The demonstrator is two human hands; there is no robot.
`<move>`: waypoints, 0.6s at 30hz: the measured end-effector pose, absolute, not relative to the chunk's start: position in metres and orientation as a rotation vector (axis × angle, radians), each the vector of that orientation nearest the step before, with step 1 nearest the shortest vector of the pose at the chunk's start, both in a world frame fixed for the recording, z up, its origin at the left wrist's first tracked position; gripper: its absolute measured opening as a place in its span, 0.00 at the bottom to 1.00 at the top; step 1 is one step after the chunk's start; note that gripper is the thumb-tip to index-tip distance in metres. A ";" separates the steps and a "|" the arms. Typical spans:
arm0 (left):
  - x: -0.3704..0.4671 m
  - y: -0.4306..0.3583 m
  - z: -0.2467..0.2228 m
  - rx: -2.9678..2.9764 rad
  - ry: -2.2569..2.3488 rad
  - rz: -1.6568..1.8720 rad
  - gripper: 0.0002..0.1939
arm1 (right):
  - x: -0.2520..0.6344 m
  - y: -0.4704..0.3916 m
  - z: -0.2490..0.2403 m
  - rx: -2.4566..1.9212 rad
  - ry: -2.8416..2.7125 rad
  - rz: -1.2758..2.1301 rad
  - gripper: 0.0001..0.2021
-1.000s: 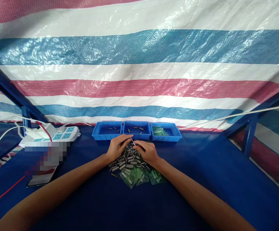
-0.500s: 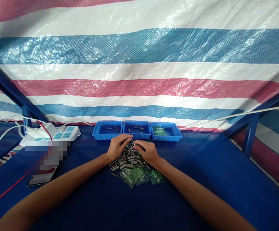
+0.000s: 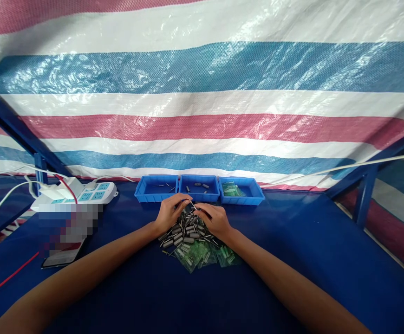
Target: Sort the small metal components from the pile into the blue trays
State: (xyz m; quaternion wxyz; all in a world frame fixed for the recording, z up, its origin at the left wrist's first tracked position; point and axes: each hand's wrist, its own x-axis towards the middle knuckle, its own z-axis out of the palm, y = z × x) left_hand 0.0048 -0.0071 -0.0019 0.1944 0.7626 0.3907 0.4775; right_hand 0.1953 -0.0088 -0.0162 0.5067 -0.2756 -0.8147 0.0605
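Over a pile of small metal parts [image 3: 188, 229], my left hand [image 3: 169, 212] and my right hand [image 3: 217, 221] pinch a thin metal rod [image 3: 192, 204] between them, one at each end. The pile mixes slim rods with thicker grey cylindrical pieces. Small clear bags with green contents [image 3: 190, 256] lie at its near edge, and another such bag [image 3: 226, 256] is below my right wrist. My fingers hide part of the rod and of the pile.
Behind my hands stand three blue trays: the left tray [image 3: 156, 198] has thin rods, the middle tray [image 3: 207, 196] grey pieces, the right tray [image 3: 243, 200] green bags. A white power strip [image 3: 109, 191] with cables and a phone-like device [image 3: 61, 259] lie left.
My hands keep their grip on the rod, almost unmoved. The whole view has shifted very slightly.
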 end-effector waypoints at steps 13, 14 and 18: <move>0.004 -0.007 -0.004 2.111 1.112 1.328 0.10 | 0.195 -0.009 -0.016 -0.664 -1.951 0.161 0.09; 0.004 -0.007 -0.004 2.113 1.114 1.326 0.10 | 0.195 -0.009 -0.016 -0.663 -1.952 0.163 0.09; 0.005 -0.008 -0.003 2.120 1.119 1.328 0.11 | 0.195 -0.009 -0.016 -0.675 -1.961 0.177 0.09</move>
